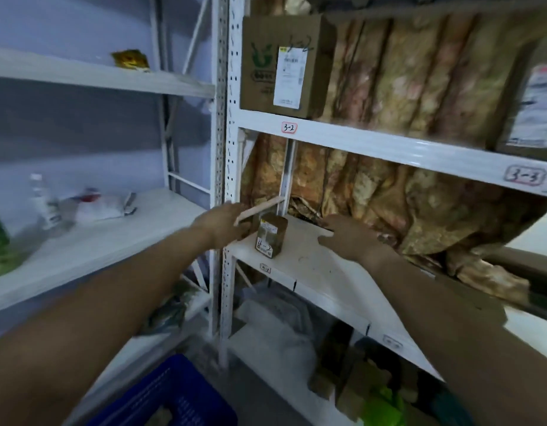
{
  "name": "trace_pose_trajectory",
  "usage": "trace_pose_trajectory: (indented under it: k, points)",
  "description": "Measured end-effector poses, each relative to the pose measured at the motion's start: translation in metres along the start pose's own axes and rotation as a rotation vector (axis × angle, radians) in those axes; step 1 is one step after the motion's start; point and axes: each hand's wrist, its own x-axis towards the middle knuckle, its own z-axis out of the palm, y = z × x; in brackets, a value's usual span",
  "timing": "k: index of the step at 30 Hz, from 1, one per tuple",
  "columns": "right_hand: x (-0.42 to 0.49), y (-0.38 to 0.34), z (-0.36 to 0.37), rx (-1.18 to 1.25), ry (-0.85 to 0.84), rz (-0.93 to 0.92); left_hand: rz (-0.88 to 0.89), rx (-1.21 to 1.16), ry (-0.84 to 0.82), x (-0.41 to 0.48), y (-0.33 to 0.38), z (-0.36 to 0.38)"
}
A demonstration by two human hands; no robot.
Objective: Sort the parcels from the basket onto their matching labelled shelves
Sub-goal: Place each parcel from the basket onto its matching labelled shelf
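Note:
A small brown parcel (270,235) marked 4-2 stands upright at the left end of a white shelf (321,269) whose edge label (265,268) reads 4-2. My left hand (226,224) is beside the parcel's left side, fingers apart, touching or nearly touching it. My right hand (349,236) hovers open over the shelf, to the right of the parcel and apart from it. One shelf up, a larger cardboard box (284,66) marked 3-2 sits above the 3-2 label (289,127). The blue basket (170,398) is at the bottom left.
A 3-3 label (524,175) marks the upper shelf further right. A patterned golden curtain (404,118) hangs behind the rack. The left rack holds a bottle (44,204), a white bag (103,207) and a yellow packet (130,59). Bags and boxes (343,373) fill the lowest shelf.

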Motion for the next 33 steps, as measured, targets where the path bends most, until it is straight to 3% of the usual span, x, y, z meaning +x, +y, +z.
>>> trace_pose_trajectory:
  k: [7,13,19,25,33]
  points:
    - [-0.044,-0.06,-0.029,0.027,0.046,-0.168,-0.166,0.03,-0.006,-0.116,-0.023,-0.039]
    - [-0.043,-0.141,0.015,0.018,-0.09,-0.355,-0.423,0.003,-0.069,-0.19,-0.094,-0.022]
    - [-0.009,-0.221,0.097,-0.044,-0.274,-0.471,-0.585,-0.033,-0.177,-0.235,-0.177,0.031]
    - [0.046,-0.284,0.177,-0.001,-0.414,-0.515,-0.678,-0.1,-0.247,-0.225,-0.265,0.089]
    - [0.082,-0.289,0.401,0.078,-0.783,-0.458,-0.818,-0.258,-0.432,-0.241,-0.336,0.274]
